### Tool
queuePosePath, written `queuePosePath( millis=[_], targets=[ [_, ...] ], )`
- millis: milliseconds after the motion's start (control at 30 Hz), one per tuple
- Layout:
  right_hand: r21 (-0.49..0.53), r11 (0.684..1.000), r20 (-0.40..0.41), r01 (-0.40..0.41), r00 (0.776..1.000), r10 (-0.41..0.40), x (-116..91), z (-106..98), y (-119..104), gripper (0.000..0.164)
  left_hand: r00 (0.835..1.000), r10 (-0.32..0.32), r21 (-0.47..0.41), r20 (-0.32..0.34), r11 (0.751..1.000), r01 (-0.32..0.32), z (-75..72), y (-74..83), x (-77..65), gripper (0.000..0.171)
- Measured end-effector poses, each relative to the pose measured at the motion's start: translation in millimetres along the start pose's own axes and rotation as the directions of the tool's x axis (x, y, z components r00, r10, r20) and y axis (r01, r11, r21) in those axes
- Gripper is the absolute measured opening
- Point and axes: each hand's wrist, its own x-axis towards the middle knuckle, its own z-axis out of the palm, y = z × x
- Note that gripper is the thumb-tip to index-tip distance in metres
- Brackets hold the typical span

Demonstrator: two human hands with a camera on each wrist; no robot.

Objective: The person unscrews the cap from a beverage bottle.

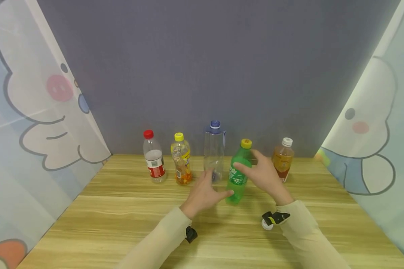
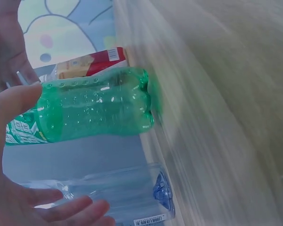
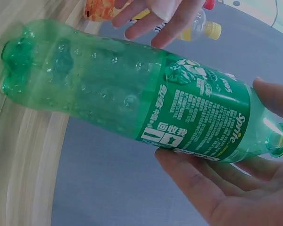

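Observation:
A green Sprite bottle [image 1: 238,175] with a yellow cap leans slightly at the middle right of the table, its base close over the wood. My right hand [image 1: 264,173] holds it by the upper part, thumb on one side and fingers on the other. On its left, my left hand [image 1: 205,194] is spread, the thumb pointing at the bottle's lower half. In the left wrist view that thumb overlaps the Sprite label. Just behind the left fingers stands a clear bottle [image 1: 214,151] with a blue neck and no cap.
Left of the clear bottle stand a yellow-capped bottle [image 1: 181,160] and a red-capped bottle [image 1: 154,160]. A white-capped bottle of amber drink [image 1: 282,158] stands behind my right hand. Near my right wrist lies a white cap [image 1: 267,225]. A grey panel [image 1: 202,74] rises at the back.

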Motion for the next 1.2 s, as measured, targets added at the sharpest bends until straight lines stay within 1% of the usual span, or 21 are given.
queuePosePath(
  millis=[100, 167, 367, 567, 767, 833, 1000, 1200],
  targets=[
    [0.024, 1.000, -0.006, -0.007, 1.000, 0.008, -1.2, 0.7, -1.5, 0.089, 1.000, 0.018, -0.019, -0.007, 1.000, -0.019, 0.4, 0.4, 1.1, 0.107],
    [0.059, 0.998, -0.010, -0.008, 1.000, 0.009, -1.9, 1.5, -2.8, 0.087, 0.999, 0.032, -0.032, -0.008, 0.999, -0.033, 0.8, 0.0, 1.6, 0.109],
    [0.174, 0.984, -0.030, 0.031, 0.999, -0.027, -4.1, 4.4, -7.5, 0.067, 0.997, 0.074, -0.069, -0.016, 0.995, -0.075, 1.7, -1.2, -0.4, 0.115],
    [0.221, 0.973, -0.053, 0.065, 0.997, -0.055, -7.7, 4.2, -13.4, 0.059, 0.991, 0.129, -0.123, -0.040, 0.983, -0.133, 0.6, -2.4, -4.3, 0.111],
    [0.258, 0.962, -0.075, 0.093, 0.994, -0.076, -10.4, 3.7, -18.4, 0.055, 0.987, 0.159, -0.162, -0.035, 0.973, -0.162, 0.0, -3.0, -8.1, 0.108],
    [0.268, 0.958, -0.077, 0.100, 0.994, -0.082, -11.4, 3.8, -20.0, 0.054, 0.985, 0.170, -0.175, -0.043, 0.969, -0.175, -0.6, -3.1, -9.5, 0.106],
    [0.288, 0.950, -0.084, 0.123, 0.991, -0.103, -13.8, 4.5, -23.7, 0.053, 0.973, 0.213, -0.175, -0.088, 0.958, -0.226, -4.6, -3.4, -13.2, 0.097],
    [0.301, 0.941, -0.097, 0.155, 0.987, -0.132, -15.8, 5.4, -28.7, 0.050, 0.947, 0.288, -0.110, -0.144, 0.946, -0.304, -11.6, -2.7, -15.4, 0.088]
  ],
)
